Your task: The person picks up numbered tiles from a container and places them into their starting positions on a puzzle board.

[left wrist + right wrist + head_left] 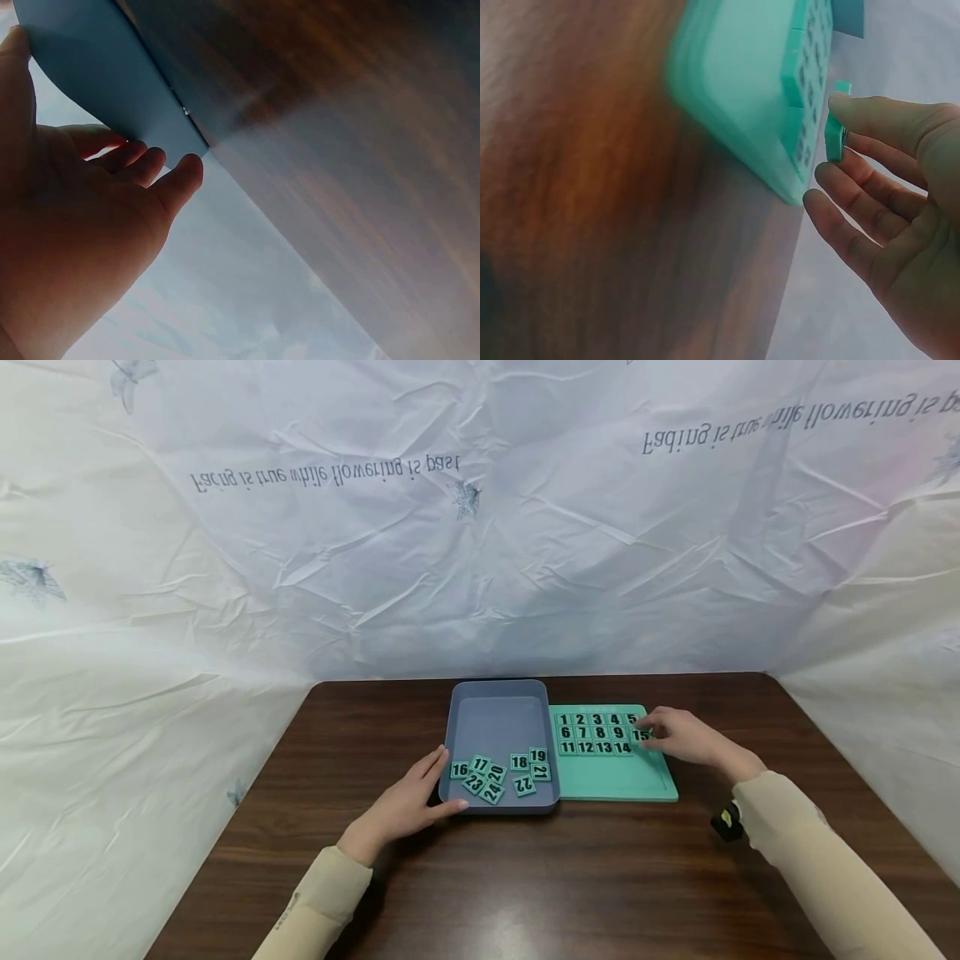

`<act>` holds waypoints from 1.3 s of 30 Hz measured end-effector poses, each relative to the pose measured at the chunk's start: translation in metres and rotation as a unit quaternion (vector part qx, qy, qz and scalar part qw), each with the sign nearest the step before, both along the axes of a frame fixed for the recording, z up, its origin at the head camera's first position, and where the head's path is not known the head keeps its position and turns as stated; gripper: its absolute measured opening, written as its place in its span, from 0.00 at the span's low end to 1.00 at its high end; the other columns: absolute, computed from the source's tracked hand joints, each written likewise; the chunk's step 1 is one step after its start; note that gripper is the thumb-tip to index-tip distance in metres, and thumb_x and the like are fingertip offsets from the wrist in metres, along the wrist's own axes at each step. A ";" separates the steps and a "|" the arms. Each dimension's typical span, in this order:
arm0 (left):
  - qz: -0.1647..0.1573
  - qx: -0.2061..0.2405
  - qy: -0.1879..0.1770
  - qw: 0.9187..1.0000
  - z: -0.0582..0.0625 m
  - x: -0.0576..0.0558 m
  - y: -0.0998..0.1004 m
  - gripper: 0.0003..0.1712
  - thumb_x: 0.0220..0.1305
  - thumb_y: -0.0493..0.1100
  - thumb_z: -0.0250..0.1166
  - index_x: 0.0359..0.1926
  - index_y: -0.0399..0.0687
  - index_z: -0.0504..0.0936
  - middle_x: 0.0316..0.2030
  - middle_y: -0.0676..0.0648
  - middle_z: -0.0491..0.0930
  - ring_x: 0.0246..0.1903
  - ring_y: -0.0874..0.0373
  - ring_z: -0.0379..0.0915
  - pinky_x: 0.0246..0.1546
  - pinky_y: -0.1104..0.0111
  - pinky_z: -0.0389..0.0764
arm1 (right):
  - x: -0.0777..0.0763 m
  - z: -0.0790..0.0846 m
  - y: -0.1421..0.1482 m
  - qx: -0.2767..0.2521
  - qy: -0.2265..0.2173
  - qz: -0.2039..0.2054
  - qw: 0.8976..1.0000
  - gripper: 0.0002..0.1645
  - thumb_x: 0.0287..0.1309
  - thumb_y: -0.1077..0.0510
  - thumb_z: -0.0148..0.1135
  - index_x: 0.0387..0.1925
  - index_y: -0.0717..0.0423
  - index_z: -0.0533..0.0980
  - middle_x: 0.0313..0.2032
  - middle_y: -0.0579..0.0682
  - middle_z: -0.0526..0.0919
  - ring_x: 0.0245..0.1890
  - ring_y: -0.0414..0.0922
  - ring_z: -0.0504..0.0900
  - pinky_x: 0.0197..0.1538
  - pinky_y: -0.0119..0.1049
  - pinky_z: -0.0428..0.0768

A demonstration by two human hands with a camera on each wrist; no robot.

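In the head view my left hand [408, 797] holds the front left corner of a grey-blue tray [501, 688]. Its thumb lies at the front rim and its fingers lie along the left wall [97, 67]. Several green number tiles, 16 to 24, lie loose in the tray's front half. My right hand [678, 735] pinches a green tile marked 15 [641, 736] between thumb and fingers, tilted on edge in the right wrist view. It hovers over the right side of a mint-green board [611, 785], where tiles 1 to 14 stand in rows, the end of the second row hidden.
The board lies against the tray's right side on a dark brown wooden table [585, 885]. A white printed sheet [480, 568] hangs behind and to the sides. A small black device [726, 822] sits at my right sleeve.
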State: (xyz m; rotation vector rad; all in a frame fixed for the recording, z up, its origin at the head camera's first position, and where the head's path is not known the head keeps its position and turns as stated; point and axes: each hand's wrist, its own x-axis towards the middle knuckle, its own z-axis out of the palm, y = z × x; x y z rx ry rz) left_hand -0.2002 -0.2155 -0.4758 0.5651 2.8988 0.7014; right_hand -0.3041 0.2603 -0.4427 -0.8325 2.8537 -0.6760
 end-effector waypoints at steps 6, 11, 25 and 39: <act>0.000 0.002 0.000 1.000 -0.001 -0.001 0.000 0.58 0.64 0.75 0.59 0.81 0.46 0.49 0.80 0.47 0.45 0.77 0.47 0.46 0.70 0.49 0.62 | 0.000 -0.011 0.003 0.015 -0.007 -0.002 1.000 0.24 0.64 0.58 0.68 0.57 0.68 0.79 0.49 0.60 0.79 0.43 0.53 0.80 0.40 0.47 0.79; 0.000 -0.001 0.004 1.000 -0.002 -0.001 0.000 0.58 0.63 0.75 0.58 0.81 0.47 0.49 0.80 0.47 0.45 0.76 0.47 0.47 0.69 0.48 0.63 | -0.001 -0.018 0.005 0.024 -0.004 -0.006 1.000 0.23 0.63 0.58 0.69 0.56 0.67 0.80 0.48 0.59 0.79 0.43 0.53 0.80 0.41 0.48 0.80; 0.003 -0.011 0.005 1.000 -0.002 -0.001 0.001 0.58 0.63 0.75 0.59 0.80 0.46 0.50 0.80 0.47 0.45 0.76 0.48 0.48 0.69 0.49 0.63 | 0.004 -0.018 0.004 0.027 0.011 -0.006 1.000 0.22 0.61 0.59 0.70 0.54 0.68 0.80 0.47 0.61 0.78 0.41 0.52 0.79 0.39 0.48 0.79; 0.007 -0.005 0.000 1.000 -0.001 -0.001 0.001 0.58 0.63 0.75 0.60 0.81 0.48 0.50 0.80 0.48 0.46 0.76 0.48 0.48 0.69 0.49 0.63 | 0.002 -0.021 0.007 0.021 0.001 -0.029 0.999 0.24 0.60 0.59 0.72 0.54 0.68 0.80 0.45 0.59 0.78 0.42 0.55 0.79 0.40 0.50 0.80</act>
